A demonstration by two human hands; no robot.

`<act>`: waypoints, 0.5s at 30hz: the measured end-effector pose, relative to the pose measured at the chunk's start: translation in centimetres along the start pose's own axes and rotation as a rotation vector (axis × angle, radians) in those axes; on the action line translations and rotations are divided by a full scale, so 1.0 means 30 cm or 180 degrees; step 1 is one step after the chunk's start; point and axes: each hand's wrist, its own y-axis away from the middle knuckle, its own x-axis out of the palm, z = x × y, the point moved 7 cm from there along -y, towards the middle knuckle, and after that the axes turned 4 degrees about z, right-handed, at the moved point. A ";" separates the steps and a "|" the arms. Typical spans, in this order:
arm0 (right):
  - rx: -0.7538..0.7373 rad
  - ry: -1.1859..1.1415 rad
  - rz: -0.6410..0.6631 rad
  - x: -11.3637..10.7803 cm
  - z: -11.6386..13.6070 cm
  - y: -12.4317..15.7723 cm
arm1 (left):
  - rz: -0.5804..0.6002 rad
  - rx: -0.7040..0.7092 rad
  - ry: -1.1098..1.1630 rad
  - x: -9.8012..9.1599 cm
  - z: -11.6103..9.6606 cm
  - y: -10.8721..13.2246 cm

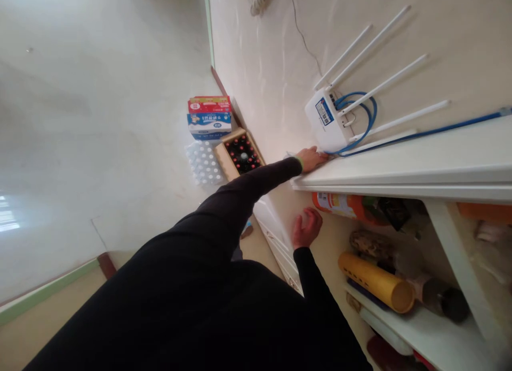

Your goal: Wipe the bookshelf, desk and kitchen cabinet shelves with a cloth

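Note:
My left hand [312, 159] reaches across to the near end of the white cabinet top [420, 160]. Its fingers are stretched out low against the surface, beside the blue cable [374, 115] at the foot of a white router [326, 118]. Whatever may lie under those fingertips is hidden. Lower down, my right hand [307, 227] hangs in front of the cabinet with loosely bent fingers and nothing visible in it. Closest to it is an orange container [340, 204] on the shelf under the top.
Open shelves hold a yellow cylinder [376, 280] and a dark cylindrical container [444, 299]. Along the wall on the floor stand a carton of red-capped bottles [226, 160], a pack of white-capped bottles [202, 163] and a blue-and-white box [208, 123].

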 end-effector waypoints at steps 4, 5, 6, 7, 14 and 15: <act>0.0086 -0.0013 -0.0009 0.006 -0.012 0.000 | 0.0128 -0.0002 0.0042 0.003 0.001 0.183; 0.0090 -0.0022 -0.0013 0.008 -0.013 0.000 | 0.0120 -0.0002 0.0069 0.000 0.001 0.254; 0.0087 -0.0030 -0.0022 0.010 -0.013 -0.001 | 0.0073 -0.0068 0.0101 -0.005 0.004 0.331; 0.0078 -0.0032 -0.0035 0.012 -0.013 -0.002 | 0.0033 -0.0136 0.0130 -0.008 0.007 0.411; -0.0007 0.0001 -0.0156 0.016 -0.004 -0.003 | 0.0020 -0.0099 0.0639 0.033 -0.036 0.875; -0.0004 -0.0001 -0.0143 0.017 -0.004 -0.003 | -0.0057 -0.0189 0.0864 0.034 -0.034 0.904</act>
